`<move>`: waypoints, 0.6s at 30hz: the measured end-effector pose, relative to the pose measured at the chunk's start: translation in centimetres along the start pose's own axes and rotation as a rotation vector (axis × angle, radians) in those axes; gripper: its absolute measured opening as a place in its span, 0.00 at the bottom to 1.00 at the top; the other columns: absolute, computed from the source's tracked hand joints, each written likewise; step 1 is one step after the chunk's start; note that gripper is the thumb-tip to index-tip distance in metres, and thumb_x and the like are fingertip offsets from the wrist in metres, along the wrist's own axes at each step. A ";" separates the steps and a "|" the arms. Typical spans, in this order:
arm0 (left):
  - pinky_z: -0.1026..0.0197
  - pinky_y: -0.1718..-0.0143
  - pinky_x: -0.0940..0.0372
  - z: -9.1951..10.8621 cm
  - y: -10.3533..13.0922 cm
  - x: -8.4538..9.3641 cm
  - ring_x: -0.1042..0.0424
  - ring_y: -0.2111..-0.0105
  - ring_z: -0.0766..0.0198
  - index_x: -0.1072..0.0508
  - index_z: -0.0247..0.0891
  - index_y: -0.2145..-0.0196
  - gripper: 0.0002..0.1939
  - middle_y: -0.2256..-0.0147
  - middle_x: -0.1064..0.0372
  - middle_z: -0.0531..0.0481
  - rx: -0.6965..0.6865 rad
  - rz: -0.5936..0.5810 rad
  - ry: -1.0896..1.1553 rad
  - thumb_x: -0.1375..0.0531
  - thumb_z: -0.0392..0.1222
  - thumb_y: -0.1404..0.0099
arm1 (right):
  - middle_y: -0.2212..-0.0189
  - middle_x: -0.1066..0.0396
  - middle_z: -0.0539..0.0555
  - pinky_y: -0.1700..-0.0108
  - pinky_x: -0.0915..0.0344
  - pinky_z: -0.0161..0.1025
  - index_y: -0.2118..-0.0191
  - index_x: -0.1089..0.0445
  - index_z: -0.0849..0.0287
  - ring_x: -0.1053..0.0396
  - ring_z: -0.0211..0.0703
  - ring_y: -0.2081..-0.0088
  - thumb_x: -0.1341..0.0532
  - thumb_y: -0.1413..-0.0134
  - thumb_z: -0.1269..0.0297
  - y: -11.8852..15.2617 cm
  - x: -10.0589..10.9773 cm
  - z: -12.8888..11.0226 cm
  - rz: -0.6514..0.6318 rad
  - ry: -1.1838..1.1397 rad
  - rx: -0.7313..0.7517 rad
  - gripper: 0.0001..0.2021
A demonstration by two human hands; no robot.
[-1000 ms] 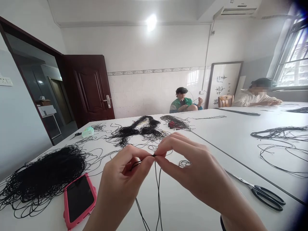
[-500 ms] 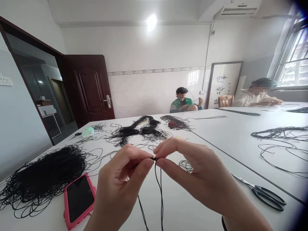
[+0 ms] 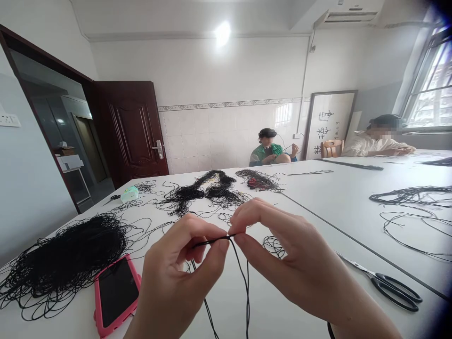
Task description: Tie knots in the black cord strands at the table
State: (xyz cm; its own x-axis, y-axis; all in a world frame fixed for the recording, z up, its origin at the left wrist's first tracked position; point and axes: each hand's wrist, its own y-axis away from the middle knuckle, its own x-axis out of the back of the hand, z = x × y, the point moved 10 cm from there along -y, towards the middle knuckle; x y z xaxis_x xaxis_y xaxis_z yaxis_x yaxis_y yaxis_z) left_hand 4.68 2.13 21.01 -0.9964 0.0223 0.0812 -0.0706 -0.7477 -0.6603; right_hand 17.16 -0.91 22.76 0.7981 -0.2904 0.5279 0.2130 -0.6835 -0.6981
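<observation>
In the head view, we hold our left hand (image 3: 183, 270) and right hand (image 3: 287, 254) almost tip to tip above the white table (image 3: 282, 313), thumb and forefinger of each closed in a narrow pinch on the thin black cord (image 3: 213, 241), which runs nearly level between them. From the gap between our fingertips, dangling strands (image 3: 246, 292) drop toward the table, and more hang below the left hand; whether a knot sits at the meeting point is too small for us to tell. To work this spot well, we would do best to pinch close on both sides of it, draw the cord evenly along one line, and let the dangling strands fall free so none gets trapped under a thumb. A steady, light pull probably serves us better than a jerk, since cord this thin could slip or twist. We should also mind the loose ends: the big tangled heap of black cord (image 3: 83, 249) beside the pink-cased phone (image 3: 118, 294) and the small cord coil (image 3: 273, 246) behind our right hand could snag them, while the black-handled scissors (image 3: 395, 288) lie near our right forearm
</observation>
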 end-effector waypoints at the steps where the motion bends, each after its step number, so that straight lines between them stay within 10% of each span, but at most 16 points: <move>1: 0.73 0.79 0.44 -0.1 0.0 0.0 0.40 0.78 0.75 0.27 0.45 0.77 0.07 0.78 0.36 0.59 0.014 0.004 -0.003 0.41 0.35 0.45 | 0.70 0.35 0.44 0.67 0.38 0.30 0.66 0.37 0.53 0.36 0.30 0.70 0.45 0.44 0.73 0.0 -0.1 0.0 -0.003 0.001 0.005 0.06; 18: 0.72 0.82 0.51 -3.9 0.4 -2.7 0.50 0.81 0.73 0.37 0.40 0.77 0.08 0.82 0.50 0.59 0.342 -0.386 0.064 0.45 0.43 0.41 | 0.71 0.38 0.49 0.63 0.42 0.36 0.68 0.39 0.59 0.43 0.37 0.66 0.49 0.39 0.76 -0.1 0.8 -1.1 0.143 0.351 0.191 0.08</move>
State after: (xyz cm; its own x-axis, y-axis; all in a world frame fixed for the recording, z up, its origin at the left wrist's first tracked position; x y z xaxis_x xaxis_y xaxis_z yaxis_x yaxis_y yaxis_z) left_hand 7.17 4.35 17.66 -0.9023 0.3719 0.2180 -0.4253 -0.8507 -0.3090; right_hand 17.10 -1.82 23.80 0.5941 -0.6062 0.5287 0.2407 -0.4932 -0.8360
